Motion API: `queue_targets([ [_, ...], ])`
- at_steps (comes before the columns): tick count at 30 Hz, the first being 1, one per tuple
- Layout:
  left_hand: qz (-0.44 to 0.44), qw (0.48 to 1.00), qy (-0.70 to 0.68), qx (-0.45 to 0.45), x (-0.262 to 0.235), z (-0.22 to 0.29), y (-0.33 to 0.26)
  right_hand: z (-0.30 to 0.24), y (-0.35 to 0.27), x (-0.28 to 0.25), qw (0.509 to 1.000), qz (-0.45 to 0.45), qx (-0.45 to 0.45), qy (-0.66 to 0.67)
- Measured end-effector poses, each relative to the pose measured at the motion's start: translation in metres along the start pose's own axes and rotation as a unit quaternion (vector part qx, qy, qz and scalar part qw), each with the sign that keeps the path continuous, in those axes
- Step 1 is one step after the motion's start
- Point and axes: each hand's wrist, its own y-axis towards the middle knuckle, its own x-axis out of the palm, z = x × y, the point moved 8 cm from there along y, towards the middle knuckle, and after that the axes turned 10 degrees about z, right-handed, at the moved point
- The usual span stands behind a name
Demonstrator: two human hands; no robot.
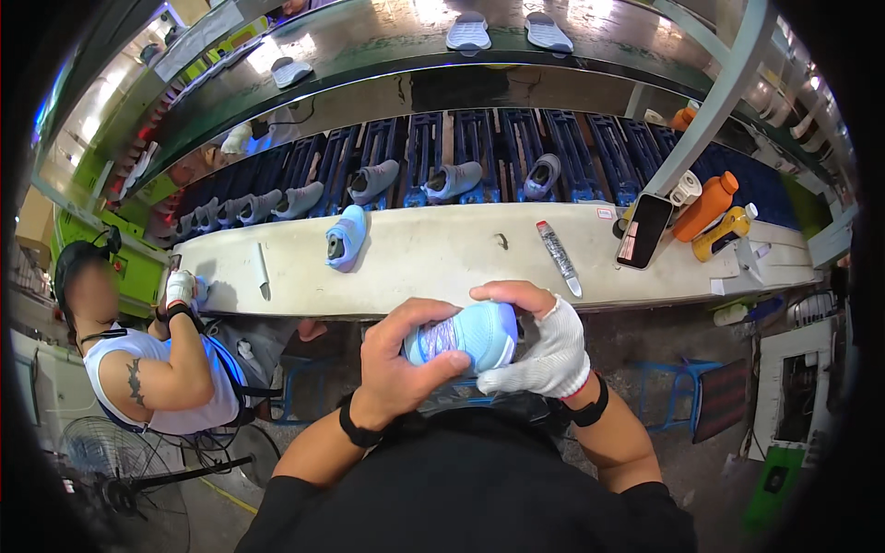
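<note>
Both my hands hold a light blue sneaker (477, 334) in front of my body, just off the bench's near edge. My bare left hand (403, 355) is wrapped round its laced side, thumb across the upper. My right hand (546, 343), in a white glove with bare fingertips, grips the other end. A second blue shoe (347, 238) rests on the bench beyond my left hand. To the right lies a cutter-like tool (559, 258) with a wrapped handle and red end. A pale narrow blade-like tool (264, 271) lies farther left.
A cream bench (442, 267) runs across, with dark blue conveyor slats (475, 138) behind carrying several grey shoes (373, 182). Soles (468, 32) lie on an upper shelf. At right are a phone (644, 230) and bottles (708, 205). A co-worker (157, 355) works at left near a fan (115, 465).
</note>
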Motion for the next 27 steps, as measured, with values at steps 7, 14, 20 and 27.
queue_targets([
  [7,-0.062,0.976,0.202,0.045,0.024,0.050,0.024,0.033,-0.010,-0.018,0.978,0.020,-0.050,0.201],
  [14,-0.065,0.965,0.253,0.011,0.031,0.057,0.036,0.050,-0.003,-0.021,0.966,0.037,-0.044,0.252],
  [20,-0.027,0.974,0.223,-0.035,0.028,0.050,0.034,0.059,-0.008,-0.022,0.973,0.086,-0.063,0.204],
  [27,0.008,0.969,0.238,-0.068,0.036,0.064,0.021,0.071,-0.025,-0.018,0.954,0.185,0.003,0.235],
])
